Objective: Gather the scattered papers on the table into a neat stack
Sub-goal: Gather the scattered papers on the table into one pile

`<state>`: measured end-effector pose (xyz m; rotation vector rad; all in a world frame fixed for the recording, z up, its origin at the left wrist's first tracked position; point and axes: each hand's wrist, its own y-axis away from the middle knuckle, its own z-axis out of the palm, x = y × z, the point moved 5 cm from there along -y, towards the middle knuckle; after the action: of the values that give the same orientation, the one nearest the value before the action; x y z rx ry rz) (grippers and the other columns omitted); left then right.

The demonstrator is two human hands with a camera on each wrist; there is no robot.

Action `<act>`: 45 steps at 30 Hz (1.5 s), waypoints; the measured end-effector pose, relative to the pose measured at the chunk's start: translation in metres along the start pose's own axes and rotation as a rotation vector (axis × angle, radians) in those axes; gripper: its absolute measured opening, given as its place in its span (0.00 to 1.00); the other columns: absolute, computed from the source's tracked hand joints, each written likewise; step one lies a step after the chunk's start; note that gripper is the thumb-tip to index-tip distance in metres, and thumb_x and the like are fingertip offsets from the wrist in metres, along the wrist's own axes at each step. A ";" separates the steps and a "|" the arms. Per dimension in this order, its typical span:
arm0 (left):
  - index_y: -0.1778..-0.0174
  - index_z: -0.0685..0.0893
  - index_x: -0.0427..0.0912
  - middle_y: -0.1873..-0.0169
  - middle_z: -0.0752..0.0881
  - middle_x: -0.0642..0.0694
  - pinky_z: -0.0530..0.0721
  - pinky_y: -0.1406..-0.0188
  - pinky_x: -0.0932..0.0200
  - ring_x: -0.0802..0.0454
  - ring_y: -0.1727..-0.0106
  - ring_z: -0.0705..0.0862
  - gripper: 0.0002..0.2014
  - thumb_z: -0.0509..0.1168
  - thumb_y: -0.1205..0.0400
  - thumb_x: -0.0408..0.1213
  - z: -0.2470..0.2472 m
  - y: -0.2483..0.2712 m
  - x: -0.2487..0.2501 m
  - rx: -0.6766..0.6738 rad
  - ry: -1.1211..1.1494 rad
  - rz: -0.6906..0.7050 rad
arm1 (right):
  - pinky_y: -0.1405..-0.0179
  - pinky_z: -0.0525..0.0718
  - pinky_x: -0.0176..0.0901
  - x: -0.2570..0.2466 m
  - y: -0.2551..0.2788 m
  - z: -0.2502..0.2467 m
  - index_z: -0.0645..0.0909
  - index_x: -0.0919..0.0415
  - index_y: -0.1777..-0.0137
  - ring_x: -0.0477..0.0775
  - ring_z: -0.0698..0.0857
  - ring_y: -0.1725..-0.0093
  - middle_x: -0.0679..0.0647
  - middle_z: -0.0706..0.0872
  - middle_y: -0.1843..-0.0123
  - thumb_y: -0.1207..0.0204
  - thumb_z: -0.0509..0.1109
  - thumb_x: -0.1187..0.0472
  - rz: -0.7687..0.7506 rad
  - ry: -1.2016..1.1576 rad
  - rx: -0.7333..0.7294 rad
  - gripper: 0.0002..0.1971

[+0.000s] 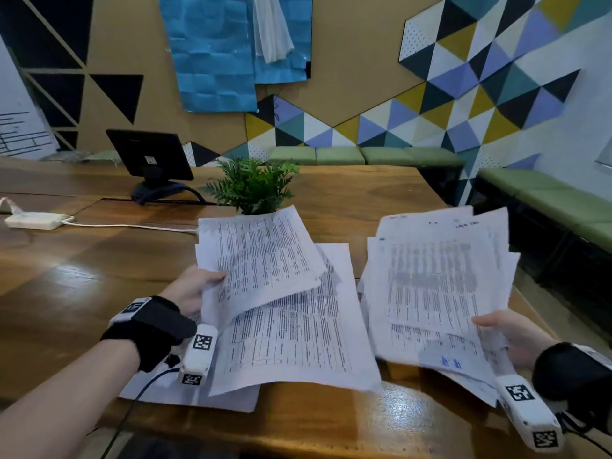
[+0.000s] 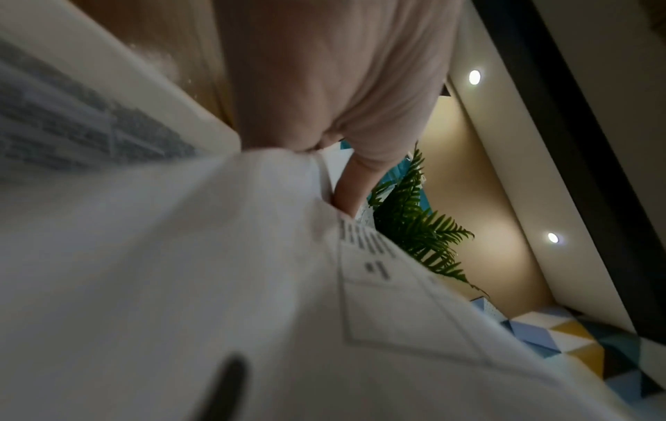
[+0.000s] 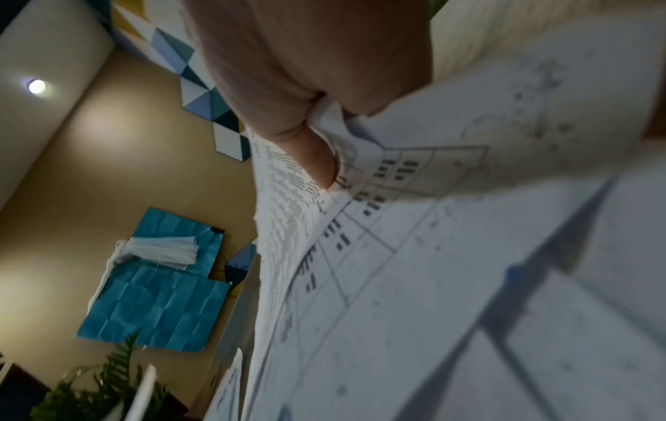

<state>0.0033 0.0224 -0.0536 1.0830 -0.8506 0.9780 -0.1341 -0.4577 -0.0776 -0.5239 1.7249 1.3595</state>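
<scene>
Mid-gather: left hand (image 1: 190,288) pinches a fanned bunch of papers (image 1: 261,260) above loose sheets (image 1: 291,339) on the table (image 1: 82,279); right hand (image 1: 516,336) grips a second bunch (image 1: 437,286); next, probably merge both and square edges

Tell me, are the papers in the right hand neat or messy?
Messy. The papers in the right hand are fanned out, their edges and corners sticking out at different angles.

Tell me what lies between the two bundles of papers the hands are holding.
Between the left bundle in the left hand and the right bundle in the right hand, the head view shows only a narrow strip of bare wooden table.
</scene>
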 end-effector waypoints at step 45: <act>0.16 0.52 0.40 0.19 0.64 0.34 0.65 0.20 0.46 0.37 0.20 0.68 0.54 0.57 0.29 0.73 0.047 -0.022 -0.002 0.173 -1.750 -0.267 | 0.57 0.82 0.50 -0.017 -0.013 0.017 0.78 0.73 0.35 0.71 0.83 0.42 0.70 0.85 0.39 0.27 0.64 0.81 -0.119 0.440 0.077 0.20</act>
<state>0.0193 -0.0267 -0.0508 2.0944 -1.8907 -0.4108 -0.1092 -0.4489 -0.0717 -0.9195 2.0480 1.1444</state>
